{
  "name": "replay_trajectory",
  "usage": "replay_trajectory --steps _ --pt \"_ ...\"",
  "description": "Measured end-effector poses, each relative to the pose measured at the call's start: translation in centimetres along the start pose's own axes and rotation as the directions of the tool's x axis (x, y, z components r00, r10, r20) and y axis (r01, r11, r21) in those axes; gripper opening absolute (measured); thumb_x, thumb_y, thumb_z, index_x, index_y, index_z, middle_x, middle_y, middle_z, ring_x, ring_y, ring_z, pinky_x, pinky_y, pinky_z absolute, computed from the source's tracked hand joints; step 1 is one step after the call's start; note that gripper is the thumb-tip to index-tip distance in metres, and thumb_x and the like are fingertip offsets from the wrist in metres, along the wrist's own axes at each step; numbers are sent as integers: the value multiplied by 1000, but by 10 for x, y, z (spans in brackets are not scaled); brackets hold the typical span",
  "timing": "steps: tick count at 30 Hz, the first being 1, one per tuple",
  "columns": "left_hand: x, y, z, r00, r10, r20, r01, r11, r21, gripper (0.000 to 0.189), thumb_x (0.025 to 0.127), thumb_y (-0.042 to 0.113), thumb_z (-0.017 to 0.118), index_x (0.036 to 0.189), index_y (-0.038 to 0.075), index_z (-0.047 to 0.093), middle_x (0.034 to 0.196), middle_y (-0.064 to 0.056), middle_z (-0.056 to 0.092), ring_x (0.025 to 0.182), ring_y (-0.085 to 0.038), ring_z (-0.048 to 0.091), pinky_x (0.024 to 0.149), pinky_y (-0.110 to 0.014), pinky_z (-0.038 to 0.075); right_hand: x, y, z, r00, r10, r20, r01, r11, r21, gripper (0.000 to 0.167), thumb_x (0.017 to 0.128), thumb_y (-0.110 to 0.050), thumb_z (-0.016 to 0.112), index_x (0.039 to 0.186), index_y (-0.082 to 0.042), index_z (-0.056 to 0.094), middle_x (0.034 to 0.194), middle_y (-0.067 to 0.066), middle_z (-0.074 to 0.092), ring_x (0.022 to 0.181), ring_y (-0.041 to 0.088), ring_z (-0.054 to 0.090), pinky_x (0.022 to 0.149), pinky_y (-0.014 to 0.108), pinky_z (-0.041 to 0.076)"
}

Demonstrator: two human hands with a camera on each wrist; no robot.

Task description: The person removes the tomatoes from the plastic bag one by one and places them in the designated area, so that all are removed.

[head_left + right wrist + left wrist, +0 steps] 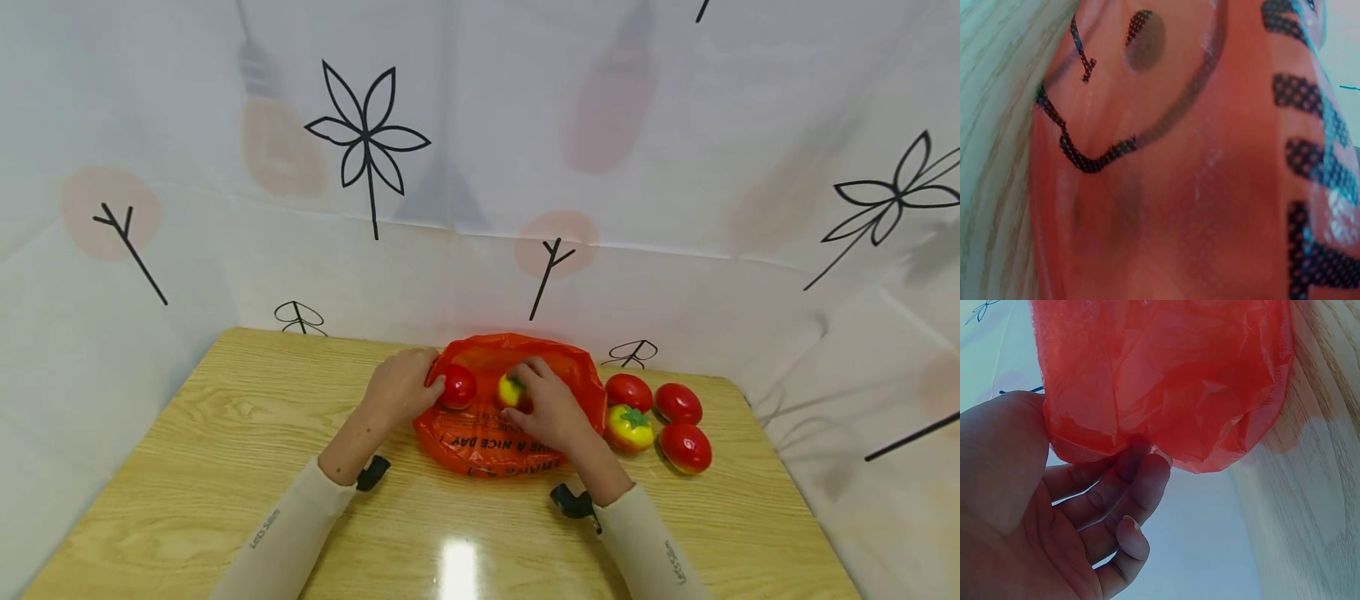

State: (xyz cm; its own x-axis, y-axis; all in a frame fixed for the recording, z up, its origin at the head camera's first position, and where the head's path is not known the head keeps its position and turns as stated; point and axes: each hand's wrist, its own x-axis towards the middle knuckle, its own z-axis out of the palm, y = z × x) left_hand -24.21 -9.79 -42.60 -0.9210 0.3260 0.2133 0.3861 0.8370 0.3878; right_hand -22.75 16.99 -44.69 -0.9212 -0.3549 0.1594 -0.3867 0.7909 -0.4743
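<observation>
My left hand (399, 385) pinches the left rim of a red plastic bag (487, 458). In the left wrist view, the fingers of this hand curl at the edge of the thin plastic. Just inside that rim lies a shiny red tomato (458, 387). Within the bag's wide mouth, my right hand (553, 407) grips a yellow tomato (509, 392) with a green leafy top between thumb and fingers. Dark printed lettering runs along the bag's near side. The right wrist view is filled by the printed bag wall (1210, 187), which hides the right hand there.
Right of the bag stand several more tomatoes: a yellow-red one (628, 432) with a green star top and glossy red ones (686, 448). They sit on a light wooden table (225, 433). A pale patterned cloth (465, 275) hangs behind and beside it.
</observation>
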Motion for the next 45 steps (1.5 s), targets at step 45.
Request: replay_trajectory --steps 45 --pt "1 -3 2 1000 -8 7 8 1000 23 17 98 22 71 106 8 71 92 -4 71 77 -19 63 67 -36 56 -26 -16 -13 987 -88 -137 82 995 -51 59 83 -20 91 134 -11 62 139 9 57 122 30 60 105 51 54"
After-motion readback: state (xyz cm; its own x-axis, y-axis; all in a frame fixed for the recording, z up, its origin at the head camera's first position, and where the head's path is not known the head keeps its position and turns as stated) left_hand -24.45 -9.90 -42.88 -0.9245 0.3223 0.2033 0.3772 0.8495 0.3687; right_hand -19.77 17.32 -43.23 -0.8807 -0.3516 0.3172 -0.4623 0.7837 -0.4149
